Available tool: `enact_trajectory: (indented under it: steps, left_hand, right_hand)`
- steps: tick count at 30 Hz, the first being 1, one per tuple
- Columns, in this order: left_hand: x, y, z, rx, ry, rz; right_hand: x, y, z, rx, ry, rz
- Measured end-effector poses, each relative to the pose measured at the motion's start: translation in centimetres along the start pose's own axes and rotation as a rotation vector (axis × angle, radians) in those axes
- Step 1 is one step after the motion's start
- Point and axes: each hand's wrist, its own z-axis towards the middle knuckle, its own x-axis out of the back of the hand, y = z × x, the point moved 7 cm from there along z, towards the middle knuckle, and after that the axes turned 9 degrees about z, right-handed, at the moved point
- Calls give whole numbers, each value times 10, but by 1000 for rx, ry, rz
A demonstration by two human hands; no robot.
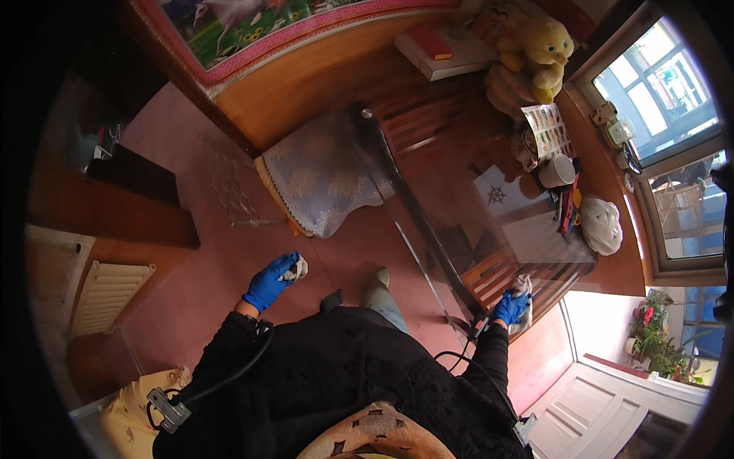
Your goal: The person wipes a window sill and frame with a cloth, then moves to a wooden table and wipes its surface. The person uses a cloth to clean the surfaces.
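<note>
My left hand [268, 288], in a blue glove, is closed on a crumpled whitish cloth [299, 268] above the reddish floor. At the right, my right hand [512, 308], gloved in blue as well, holds a pale cloth [522, 285] at the near right end of the glass-topped table [413, 229]. Part of that cloth hangs below the hand. Whether it presses on the glass cannot be told. Dark wooden slats show through the glass.
A lace-patterned cover [321, 178] lies beyond the table's left edge. On the table are a white cup [557, 171], a white plastic bag [601, 226], papers and a yellow plush toy [542, 51]. A radiator [112, 295] is at the left, potted plants [654, 333] at the right.
</note>
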Motion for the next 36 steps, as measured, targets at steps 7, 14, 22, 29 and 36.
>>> enact_trajectory:
  steps: [7,14,22,29,36]
  left_hand:
    - [-21,91,45,-438,97,775]
    - [-53,113,68,-410,-101,732]
    - [14,133,132,-385,-53,536]
    - [64,194,155,-516,87,733]
    - [119,184,147,-420,136,698]
  right_hand:
    - [-176,-71,65,54,-366,-89]
    - [-263,-266,-16,388,-806,144]
    - [-178,-167,-1,238,-482,-170]
    - [-111,-62,87,-130,-56,20]
    - [-278,-149,129,20,-284,-98]
